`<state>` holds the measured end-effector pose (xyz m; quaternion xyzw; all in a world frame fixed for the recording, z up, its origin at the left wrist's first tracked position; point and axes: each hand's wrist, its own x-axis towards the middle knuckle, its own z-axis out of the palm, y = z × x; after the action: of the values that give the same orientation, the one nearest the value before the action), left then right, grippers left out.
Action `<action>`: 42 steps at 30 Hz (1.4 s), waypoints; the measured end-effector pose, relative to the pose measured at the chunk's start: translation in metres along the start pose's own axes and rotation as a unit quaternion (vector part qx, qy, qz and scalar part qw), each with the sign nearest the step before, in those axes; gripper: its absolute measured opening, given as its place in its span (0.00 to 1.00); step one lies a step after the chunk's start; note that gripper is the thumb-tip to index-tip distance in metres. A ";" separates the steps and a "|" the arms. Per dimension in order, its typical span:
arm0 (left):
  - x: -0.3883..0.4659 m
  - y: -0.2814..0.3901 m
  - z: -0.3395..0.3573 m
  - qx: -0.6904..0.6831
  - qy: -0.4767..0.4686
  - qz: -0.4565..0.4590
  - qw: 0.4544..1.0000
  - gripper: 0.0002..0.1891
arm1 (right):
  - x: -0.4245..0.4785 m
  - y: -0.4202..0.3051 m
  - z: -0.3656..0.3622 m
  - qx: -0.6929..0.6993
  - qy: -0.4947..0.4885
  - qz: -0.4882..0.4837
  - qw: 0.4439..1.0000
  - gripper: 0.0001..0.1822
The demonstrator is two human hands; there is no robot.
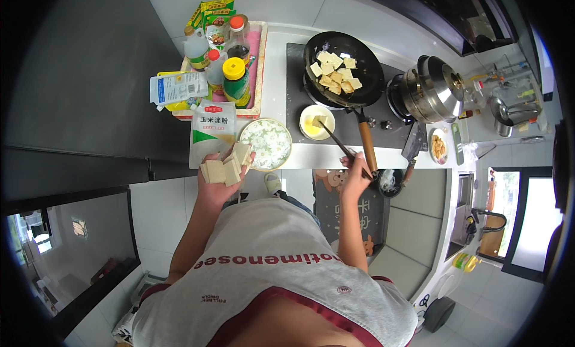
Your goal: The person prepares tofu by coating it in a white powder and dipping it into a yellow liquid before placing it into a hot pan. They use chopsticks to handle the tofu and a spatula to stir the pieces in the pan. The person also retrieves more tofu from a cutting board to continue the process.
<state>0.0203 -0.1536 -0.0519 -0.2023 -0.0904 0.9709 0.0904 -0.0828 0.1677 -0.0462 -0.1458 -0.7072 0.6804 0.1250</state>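
Observation:
Several pale tofu slices point(224, 169) lie fanned in my left hand point(218, 192), palm up beside a white flowered plate point(266, 144). My right hand point(356, 176) grips dark chopsticks point(339, 145). Their tips are at a tofu slice point(319, 121) in a white bowl point(307, 132) of yellow liquid that looks like beaten egg. Behind the bowl, a black wok point(368, 75) on the hob holds several tofu pieces point(336, 73), some browned and some pale. The wok's wooden handle point(367, 145) points towards me, just right of the chopsticks.
A tray point(258, 86) of bottles and a starch pouch point(213, 122) stand at left. Right of the wok are a lidded steel pot point(431, 88), a cleaver point(412, 142) and a small plate point(444, 156) with browned food. A dark bin point(390, 183) sits below the counter edge.

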 end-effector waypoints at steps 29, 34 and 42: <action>-0.010 -0.019 -0.009 -0.034 0.008 0.067 0.997 0.31 | 0.253 -0.044 0.003 -0.484 -0.326 -0.542 0.605 0.12; -0.009 -0.021 -0.005 -0.034 -0.009 0.072 0.997 0.33 | 0.244 -0.058 0.002 -0.437 -0.308 -0.531 0.658 0.12; -0.010 -0.022 0.005 -0.041 0.044 0.080 0.995 0.32 | 0.251 -0.042 0.010 -0.442 -0.296 -0.507 0.678 0.10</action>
<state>0.0299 -0.1352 -0.0388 -0.2545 -0.1100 0.9608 0.0084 -0.3206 0.2516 -0.0104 0.4057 -0.8914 0.1287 0.1556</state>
